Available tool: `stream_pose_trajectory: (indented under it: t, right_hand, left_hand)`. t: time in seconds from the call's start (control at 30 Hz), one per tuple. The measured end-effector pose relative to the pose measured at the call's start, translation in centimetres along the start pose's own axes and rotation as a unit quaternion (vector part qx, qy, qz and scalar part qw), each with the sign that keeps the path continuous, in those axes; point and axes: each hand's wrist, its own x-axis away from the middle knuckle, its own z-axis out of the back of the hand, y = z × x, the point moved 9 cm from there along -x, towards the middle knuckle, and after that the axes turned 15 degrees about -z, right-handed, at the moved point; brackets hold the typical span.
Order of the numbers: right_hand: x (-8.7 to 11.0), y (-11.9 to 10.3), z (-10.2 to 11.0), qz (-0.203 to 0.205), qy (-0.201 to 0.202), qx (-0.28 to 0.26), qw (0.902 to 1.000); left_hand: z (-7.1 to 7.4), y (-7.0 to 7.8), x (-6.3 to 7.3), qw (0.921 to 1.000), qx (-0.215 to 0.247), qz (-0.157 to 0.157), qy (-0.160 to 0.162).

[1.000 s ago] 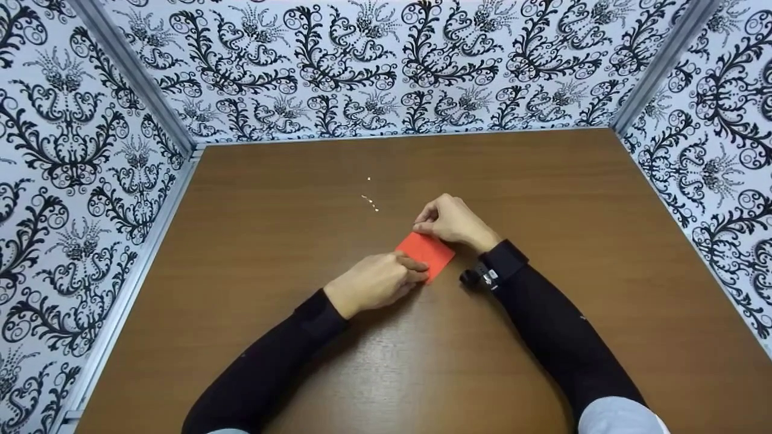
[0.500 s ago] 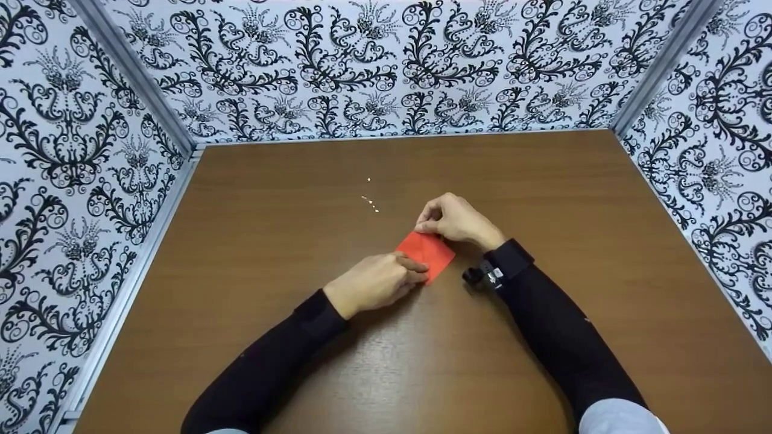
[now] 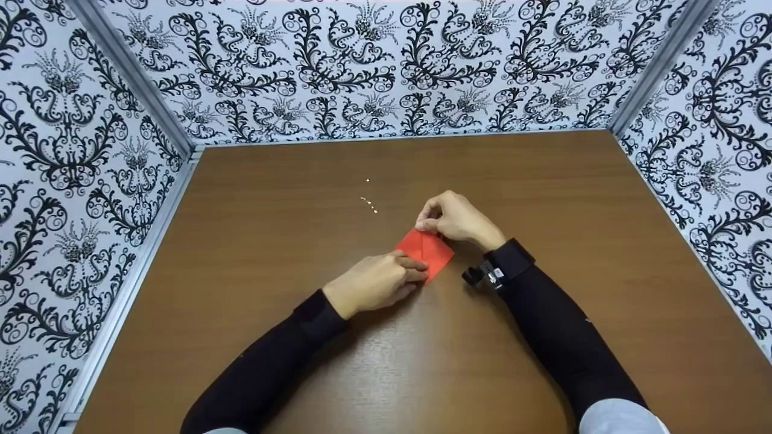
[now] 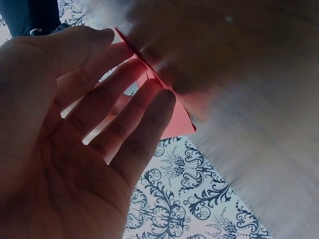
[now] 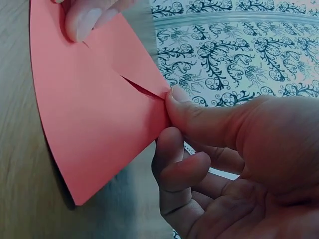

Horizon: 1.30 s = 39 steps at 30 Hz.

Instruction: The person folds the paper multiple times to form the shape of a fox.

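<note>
A folded square of red paper [image 3: 435,255] lies on the wooden table between both hands, one corner pointing away from me. Along its middle a slit or fold edge opens slightly near the far corner, as the right wrist view of the paper [image 5: 99,124] shows. My right hand [image 3: 459,220] pinches that far corner between thumb and index finger. On the near left side, the fingertips of my left hand [image 3: 377,282] press the paper down. In the left wrist view those fingers [image 4: 144,129] are nearly straight, touching the paper from above.
Several tiny white scraps [image 3: 370,203] lie on the table [image 3: 271,241] beyond the left hand. A small black camera [image 3: 473,276] hangs from the right wrist strap. Patterned panels [image 3: 362,66] close off the back and both sides.
The paper and left hand stay almost in place. My right hand has shifted very slightly while keeping its pinch on the far corner, and a line across the paper shows more clearly.
</note>
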Motion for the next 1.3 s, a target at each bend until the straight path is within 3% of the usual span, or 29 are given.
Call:
stream_pose_trajectory:
  t: [0.3, 0.77, 1.0, 1.3]
  right_hand:
    - [0.4, -0.4, 1.9, 0.003, 0.038, -0.012, 0.9992]
    - [1.4, -1.3, 5.0, 0.029, 0.139, -0.038, 0.9891]
    - [2.2, -2.1, 5.9, 0.067, 0.197, -0.042, 0.9772]
    - [3.4, -3.5, 6.7, 0.143, 0.268, -0.046, 0.9517]
  left_hand:
    - [0.7, -0.9, 0.4, 0.9988, -0.02, 0.011, 0.044]
    - [2.6, -3.3, 1.3, 0.9912, -0.047, 0.033, 0.119]
    - [3.1, -4.7, 2.2, 0.9875, -0.049, 0.086, 0.122]
    - [3.4, -6.2, 3.1, 0.9835, -0.046, 0.128, 0.119]
